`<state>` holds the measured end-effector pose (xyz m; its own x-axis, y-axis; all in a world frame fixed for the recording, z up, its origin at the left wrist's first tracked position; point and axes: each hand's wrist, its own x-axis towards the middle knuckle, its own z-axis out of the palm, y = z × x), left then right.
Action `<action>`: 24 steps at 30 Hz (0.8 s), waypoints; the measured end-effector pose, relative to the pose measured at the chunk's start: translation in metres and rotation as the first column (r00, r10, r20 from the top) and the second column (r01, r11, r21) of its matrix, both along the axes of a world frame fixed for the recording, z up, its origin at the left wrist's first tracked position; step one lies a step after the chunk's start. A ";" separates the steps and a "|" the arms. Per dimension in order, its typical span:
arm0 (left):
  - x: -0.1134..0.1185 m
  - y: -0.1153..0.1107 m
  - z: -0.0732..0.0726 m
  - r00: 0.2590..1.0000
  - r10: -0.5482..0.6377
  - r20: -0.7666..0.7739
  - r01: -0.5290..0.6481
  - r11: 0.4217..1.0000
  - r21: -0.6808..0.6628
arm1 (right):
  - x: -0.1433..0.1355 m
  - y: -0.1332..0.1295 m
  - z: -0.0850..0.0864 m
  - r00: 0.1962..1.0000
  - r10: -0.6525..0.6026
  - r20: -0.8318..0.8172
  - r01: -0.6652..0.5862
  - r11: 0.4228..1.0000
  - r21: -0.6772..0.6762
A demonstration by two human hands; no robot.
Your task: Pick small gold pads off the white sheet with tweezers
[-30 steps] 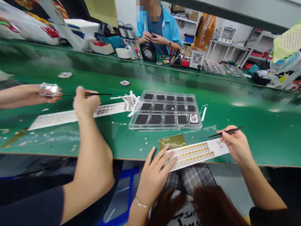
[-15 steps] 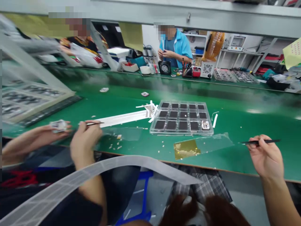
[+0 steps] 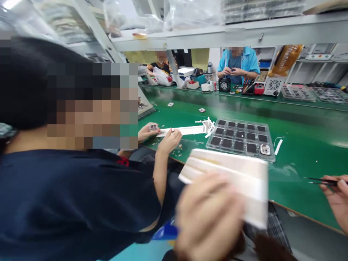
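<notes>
In the lower middle, my left hand [image 3: 210, 214], blurred by motion, grips a white paper-like strip [image 3: 244, 174] with lengthwise bands. The strip is held up close to the camera, above the bench's front edge. At the right edge, my right hand [image 3: 337, 195] holds black tweezers [image 3: 327, 181] pointing left, their tips slightly apart with nothing visible between them. Beyond the strip lies a clear tray [image 3: 240, 136] of dark square pads in compartments. A small white-framed part [image 3: 264, 149] sits in its near right compartment.
A co-worker in a dark shirt [image 3: 81, 195] sits close on my left, hands [image 3: 170, 140] over the green bench [image 3: 299, 152]. White strip scraps [image 3: 209, 125] lie left of the tray. Another person in blue [image 3: 239, 65] works across the bench. A shelf beam [image 3: 206, 36] crosses above.
My view has swung left, bringing the co-worker's head and shoulder in. My left hand has come into view with the white strip, now covering the gold film's place. The tweezers remain in my right hand.
</notes>
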<state>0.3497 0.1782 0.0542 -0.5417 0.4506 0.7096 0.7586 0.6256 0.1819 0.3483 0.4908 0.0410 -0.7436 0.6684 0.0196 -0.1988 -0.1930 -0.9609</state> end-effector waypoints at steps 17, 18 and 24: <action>-0.022 0.007 -0.130 0.914 -0.380 0.141 0.328 0.898 0.293 | -0.002 -0.006 -0.006 0.991 0.134 -0.006 -0.134 0.984 -0.118; -0.022 0.008 -0.131 0.913 -0.384 0.141 0.327 0.892 0.313 | -0.003 -0.007 -0.005 0.991 0.133 -0.003 -0.132 0.984 -0.121; -0.015 -0.001 -0.123 0.966 -0.194 0.171 0.121 0.923 0.365 | -0.003 -0.012 -0.007 0.989 0.142 0.033 -0.136 0.980 -0.143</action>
<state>0.3352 0.1768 -0.0688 -0.6310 0.2861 0.7211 0.7670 0.3697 0.5245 0.3450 0.4790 0.0338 -0.8276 0.5522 -0.1008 -0.1196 -0.3490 -0.9295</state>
